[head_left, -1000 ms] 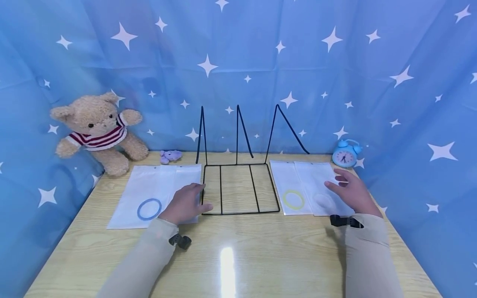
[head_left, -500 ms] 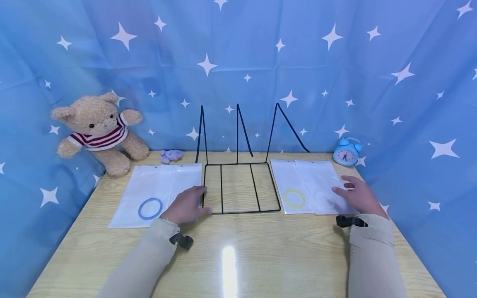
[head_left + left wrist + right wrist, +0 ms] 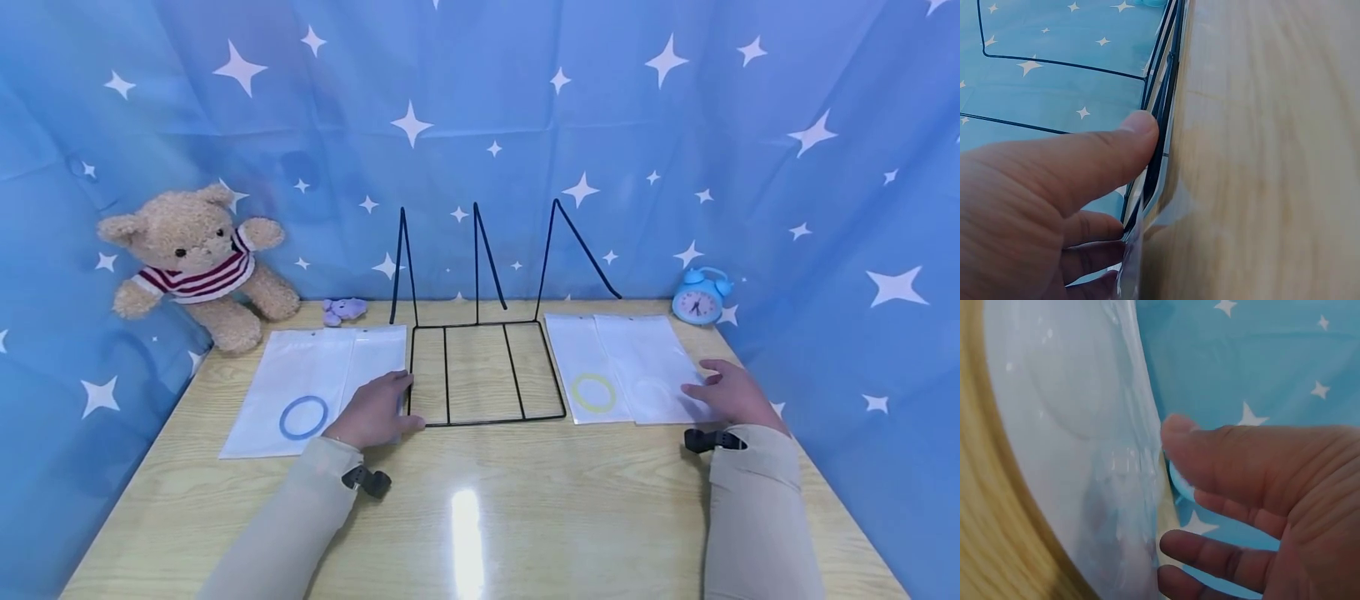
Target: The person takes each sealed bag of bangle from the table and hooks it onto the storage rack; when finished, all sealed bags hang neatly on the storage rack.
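Observation:
A black wire rack (image 3: pixel 487 423) with three bent uprights lies mid-table. My left hand (image 3: pixel 371 410) stays at its near left corner, thumb against the wire and fingers spread along the side in the left wrist view. Beneath that hand are white translucent plastic bags (image 3: pixel 288 362), one showing a blue ring (image 3: pixel 282 419). Right of the rack, two similar overlapping bags (image 3: pixel 645 354) lie flat; a yellow ring (image 3: pixel 593 410) shows on one and a faint pale round shape on the other. My right hand (image 3: pixel 738 397) is beside the outer bag's right edge, fingers loosely bent, holding nothing.
A teddy bear (image 3: pixel 191 242) in a striped top sits at the back left, with a small purple plush toy (image 3: pixel 345 311) beside it. A blue alarm clock (image 3: pixel 699 302) stands at the back right. A starry blue curtain (image 3: pixel 480 75) hangs behind the table.
My right hand has moved right and nearer, from over the outer bag to its right edge. The left hand stays at the rack's corner. The head view has tilted slightly.

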A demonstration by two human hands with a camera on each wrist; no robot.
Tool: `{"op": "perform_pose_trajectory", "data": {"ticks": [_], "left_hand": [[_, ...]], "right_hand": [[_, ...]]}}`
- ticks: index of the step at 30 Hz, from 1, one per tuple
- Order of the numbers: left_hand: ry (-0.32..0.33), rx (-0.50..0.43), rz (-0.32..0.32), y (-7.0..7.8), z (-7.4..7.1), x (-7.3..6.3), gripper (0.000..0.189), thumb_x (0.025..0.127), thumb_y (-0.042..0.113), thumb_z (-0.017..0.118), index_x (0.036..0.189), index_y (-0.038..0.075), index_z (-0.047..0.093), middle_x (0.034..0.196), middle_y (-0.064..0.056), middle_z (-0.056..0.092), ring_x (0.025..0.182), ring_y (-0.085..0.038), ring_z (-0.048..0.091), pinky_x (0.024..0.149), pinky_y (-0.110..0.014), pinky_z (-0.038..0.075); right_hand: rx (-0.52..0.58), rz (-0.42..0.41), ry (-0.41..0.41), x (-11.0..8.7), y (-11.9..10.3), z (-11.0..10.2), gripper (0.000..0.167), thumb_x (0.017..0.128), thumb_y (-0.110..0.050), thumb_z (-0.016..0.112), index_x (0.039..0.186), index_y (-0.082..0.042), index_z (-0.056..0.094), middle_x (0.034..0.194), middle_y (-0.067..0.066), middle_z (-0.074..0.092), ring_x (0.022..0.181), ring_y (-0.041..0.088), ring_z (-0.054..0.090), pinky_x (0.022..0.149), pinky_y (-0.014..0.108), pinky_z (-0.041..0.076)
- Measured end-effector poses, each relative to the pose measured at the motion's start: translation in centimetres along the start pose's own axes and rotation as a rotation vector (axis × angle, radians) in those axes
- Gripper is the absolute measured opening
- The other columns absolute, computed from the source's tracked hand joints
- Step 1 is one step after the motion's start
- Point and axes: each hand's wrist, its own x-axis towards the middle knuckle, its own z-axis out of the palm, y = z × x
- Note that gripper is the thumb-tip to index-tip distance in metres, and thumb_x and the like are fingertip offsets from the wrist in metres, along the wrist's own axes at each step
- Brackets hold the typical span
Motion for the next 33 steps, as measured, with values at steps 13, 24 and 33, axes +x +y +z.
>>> {"op": "perform_pose_trajectory", "data": {"ticks": [13, 24, 33], "left_hand": [[0.001, -0.007, -0.002, 0.0, 0.0, 0.3, 0.085, 0.092, 0.040, 0.083, 0.157, 0.000, 0.047, 0.165, -0.021, 0.042, 0.153, -0.042, 0.039, 0.124, -0.056, 0.035], [-0.004, -0.009, -0.008, 0.0, 0.2, 0.0, 0.085, 0.092, 0.041, 0.083, 0.157, 0.000, 0.046, 0.165, -0.021, 0.042, 0.152, -0.043, 0.039, 0.124, -0.057, 0.035], [0.004, -0.006, -0.001, 0.1, 0.1, -0.1, 0.085, 0.092, 0.042, 0.083, 0.157, 0.000, 0.047, 0.165, -0.021, 0.042, 0.152, -0.043, 0.039, 0.124, -0.057, 0.035]], "right_hand": [[-0.056, 0.075, 0.026, 1.1, 0.6, 0.7, 0.096, 0.095, -0.026, 0.075, 0.161, 0.012, 0.017, 0.160, 0.044, 0.023, 0.142, 0.063, 0.031, 0.112, 0.073, 0.037], [0.023, 0.013, -0.004, 0.9, 0.3, 0.9, 0.066, 0.096, -0.005, 0.056, 0.157, 0.006, 0.033, 0.151, 0.041, 0.034, 0.111, 0.048, 0.049, 0.079, 0.048, 0.054], [-0.027, -0.068, 0.001, 0.8, -0.3, 0.7, 0.062, 0.095, -0.001, 0.045, 0.156, 0.008, 0.042, 0.162, 0.043, 0.022, 0.128, 0.053, 0.037, 0.098, 0.062, 0.042]]}}
